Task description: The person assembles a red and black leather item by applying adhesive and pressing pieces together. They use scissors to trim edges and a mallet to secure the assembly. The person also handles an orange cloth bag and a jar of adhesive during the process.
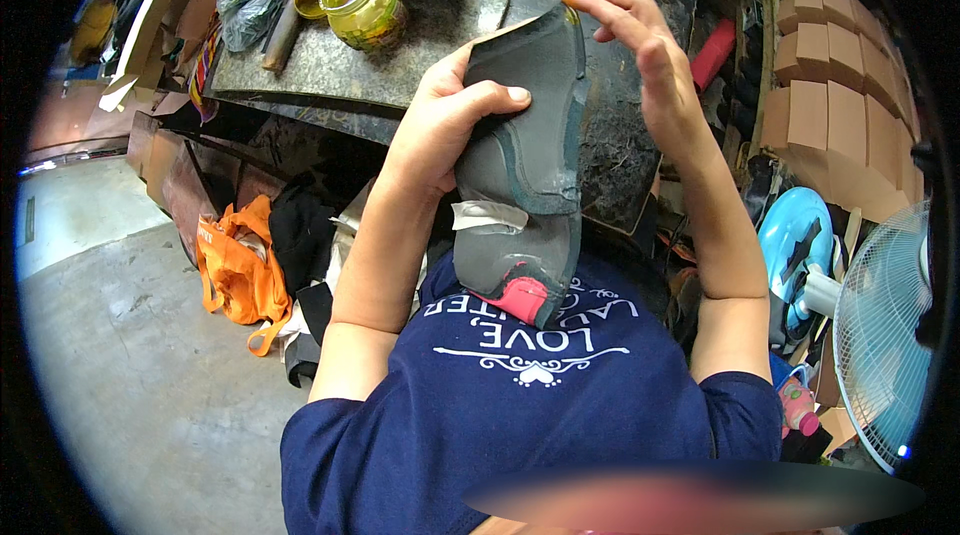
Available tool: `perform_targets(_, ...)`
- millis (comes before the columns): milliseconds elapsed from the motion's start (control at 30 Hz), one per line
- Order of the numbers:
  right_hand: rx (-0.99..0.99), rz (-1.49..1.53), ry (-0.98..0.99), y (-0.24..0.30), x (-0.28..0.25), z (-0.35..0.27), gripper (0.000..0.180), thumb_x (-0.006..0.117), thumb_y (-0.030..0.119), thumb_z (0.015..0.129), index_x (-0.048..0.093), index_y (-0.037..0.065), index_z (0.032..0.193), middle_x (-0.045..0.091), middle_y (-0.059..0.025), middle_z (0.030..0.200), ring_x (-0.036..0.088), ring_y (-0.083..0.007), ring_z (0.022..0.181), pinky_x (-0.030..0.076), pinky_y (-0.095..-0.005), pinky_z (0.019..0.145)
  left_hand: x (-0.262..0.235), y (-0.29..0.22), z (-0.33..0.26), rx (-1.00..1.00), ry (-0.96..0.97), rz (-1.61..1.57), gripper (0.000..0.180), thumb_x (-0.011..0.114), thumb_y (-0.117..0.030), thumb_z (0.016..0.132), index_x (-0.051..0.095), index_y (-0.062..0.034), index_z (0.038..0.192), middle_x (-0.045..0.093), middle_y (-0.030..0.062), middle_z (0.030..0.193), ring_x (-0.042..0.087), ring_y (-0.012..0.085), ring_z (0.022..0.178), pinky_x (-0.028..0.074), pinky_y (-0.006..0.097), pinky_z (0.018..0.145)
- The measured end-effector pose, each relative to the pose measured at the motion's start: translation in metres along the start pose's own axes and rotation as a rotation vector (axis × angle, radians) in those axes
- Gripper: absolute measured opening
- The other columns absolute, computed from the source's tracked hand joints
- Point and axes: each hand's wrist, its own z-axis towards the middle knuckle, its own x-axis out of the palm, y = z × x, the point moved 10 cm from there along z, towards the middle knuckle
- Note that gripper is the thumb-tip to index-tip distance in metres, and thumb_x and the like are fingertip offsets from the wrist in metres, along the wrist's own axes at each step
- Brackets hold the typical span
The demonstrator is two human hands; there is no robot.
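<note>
My left hand (447,110) grips a grey shoe (525,170) by its upper part, sole side facing me, its heel end resting against my dark blue shirt. The sole is worn, with a red patch at the heel and a strip of pale tape on its left edge. My right hand (640,40) is raised at the toe end, fingers spread; the yellowish tip of the forefinger touches the top rim of the sole. It holds nothing.
A stone-topped bench (400,55) ahead carries a yellow glass jar (362,5), a small tin and dark scraps. An orange bag (235,270) and dark cloth lie on the concrete floor at left. Stacked brown blocks (830,85) and a blue fan (880,325) stand at right.
</note>
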Motion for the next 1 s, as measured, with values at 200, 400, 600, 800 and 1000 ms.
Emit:
perform_targets(200,0.137,0.056,0.060,-0.014,0.006,-0.001,0.099,0.007,0.077,0.095,0.066,0.003,0.124,0.057,-0.0080,0.122,0.054,-0.0165,0.098,0.038,-0.0325,0.094,0.004,-0.001,-0.005,-0.014,0.026,0.003,0.054,0.066,-0.003,0.078,0.058,0.0034,0.131,0.069,0.0106,0.110,0.067,0.0153,0.093,0.056,0.028,0.082)
perform_targets(400,0.265,0.282,0.111,-0.021,0.008,-0.015,0.105,0.004,0.079,0.093,0.068,0.001,0.121,0.059,-0.0085,0.122,0.055,-0.0170,0.098,0.038,-0.0332,0.094,0.002,0.001,-0.001,-0.004,0.047,-0.032,0.046,0.066,-0.004,0.079,0.061,0.0030,0.124,0.069,0.0088,0.104,0.067,0.0128,0.087,0.056,0.027,0.079)
perform_targets(600,0.136,0.206,0.169,0.007,0.014,-0.028,0.101,0.010,0.079,0.094,0.071,0.002,0.118,0.059,-0.0124,0.119,0.055,-0.0215,0.103,0.042,-0.0352,0.095,-0.006,0.006,0.000,-0.005,-0.001,-0.044,0.042,0.066,-0.005,0.080,0.061,0.0032,0.120,0.069,0.0088,0.102,0.066,0.0131,0.085,0.056,0.027,0.077)
perform_targets(800,0.300,0.365,0.129,-0.001,0.013,-0.040,0.103,0.014,0.083,0.090,0.058,-0.001,0.132,0.062,-0.0127,0.112,0.058,-0.0196,0.102,0.045,-0.0335,0.091,-0.007,0.004,0.014,0.024,-0.038,-0.034,0.043,0.064,-0.004,0.081,0.059,0.0036,0.123,0.069,0.0112,0.105,0.067,0.0166,0.088,0.056,0.029,0.082)
perform_targets(1000,0.517,0.513,0.227,0.017,0.041,-0.056,0.090,0.063,0.004,0.090,0.006,0.006,0.160,0.035,-0.0108,0.150,0.058,-0.0175,0.117,0.046,-0.0308,0.098,-0.003,0.009,0.042,0.123,-0.039,-0.129,0.047,0.060,-0.001,0.084,0.054,0.0027,0.130,0.066,0.0133,0.113,0.066,0.0186,0.096,0.056,0.029,0.084)
